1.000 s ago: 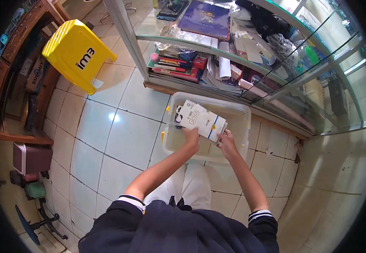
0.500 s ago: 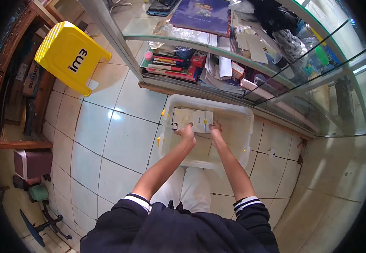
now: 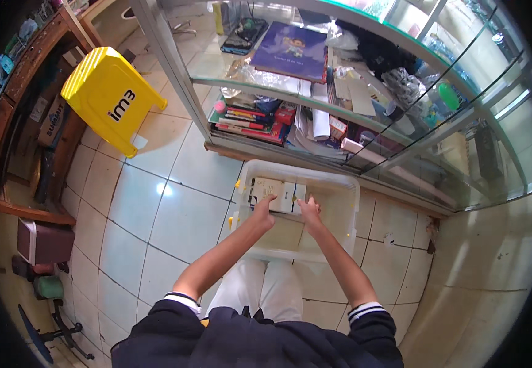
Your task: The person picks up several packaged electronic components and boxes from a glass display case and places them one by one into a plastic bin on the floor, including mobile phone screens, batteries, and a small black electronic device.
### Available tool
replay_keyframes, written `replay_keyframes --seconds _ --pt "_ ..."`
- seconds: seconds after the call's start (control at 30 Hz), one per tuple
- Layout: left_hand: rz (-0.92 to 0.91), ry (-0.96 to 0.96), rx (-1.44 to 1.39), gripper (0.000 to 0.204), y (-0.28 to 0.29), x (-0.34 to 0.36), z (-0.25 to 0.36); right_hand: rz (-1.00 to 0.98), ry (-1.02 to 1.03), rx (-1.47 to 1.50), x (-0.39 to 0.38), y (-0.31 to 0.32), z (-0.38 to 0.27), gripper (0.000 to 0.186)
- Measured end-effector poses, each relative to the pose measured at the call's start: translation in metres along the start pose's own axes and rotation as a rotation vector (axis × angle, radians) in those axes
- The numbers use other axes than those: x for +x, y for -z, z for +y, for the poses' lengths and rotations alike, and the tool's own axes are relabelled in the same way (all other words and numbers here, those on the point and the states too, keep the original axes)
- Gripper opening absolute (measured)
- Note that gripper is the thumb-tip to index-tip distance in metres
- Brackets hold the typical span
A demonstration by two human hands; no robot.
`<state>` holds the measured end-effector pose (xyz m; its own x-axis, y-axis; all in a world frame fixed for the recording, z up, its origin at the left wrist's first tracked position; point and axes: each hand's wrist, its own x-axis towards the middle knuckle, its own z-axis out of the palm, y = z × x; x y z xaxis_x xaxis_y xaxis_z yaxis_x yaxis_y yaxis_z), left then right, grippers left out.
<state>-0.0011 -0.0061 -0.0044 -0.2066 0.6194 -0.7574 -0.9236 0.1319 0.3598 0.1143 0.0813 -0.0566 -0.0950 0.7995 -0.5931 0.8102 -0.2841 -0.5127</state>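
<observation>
A translucent plastic bin (image 3: 339, 239) with yellow latches sits on the floor in front of me. Inside it, against its back side, lies a stack of white printed boxes (image 3: 283, 196). My left hand (image 3: 263, 211) grips the stack's left part from the near edge, thumb over the top. My right hand (image 3: 310, 213) holds its right end with bent fingers; some fingertips are hidden.
A glass display case (image 3: 401, 147) full of books, papers and plastic bags stands behind the bin. A yellow stool (image 3: 103, 95) is at upper left, beside a wooden cabinet (image 3: 26, 86). A maroon container (image 3: 48, 236) and a black stand (image 3: 54, 334) are at left.
The white boxes, tilted over the bin a second ago, now lie lower and straighter inside it along the back side. Both hands moved down with them.
</observation>
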Motion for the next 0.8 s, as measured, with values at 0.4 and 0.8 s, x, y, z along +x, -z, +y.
replay_keyframes --seconds 0.4,0.8 --pt "-0.594 -0.684 0.136 0.069 -0.13 -0.16 0.179 -0.144 0.847 0.74 -0.115 0.19 -0.19 0.053" --pt "-0.017 -1.164 1.237 0.076 -0.172 -0.004 0.253 -0.067 0.692 0.776 0.013 0.161 -0.264 0.032"
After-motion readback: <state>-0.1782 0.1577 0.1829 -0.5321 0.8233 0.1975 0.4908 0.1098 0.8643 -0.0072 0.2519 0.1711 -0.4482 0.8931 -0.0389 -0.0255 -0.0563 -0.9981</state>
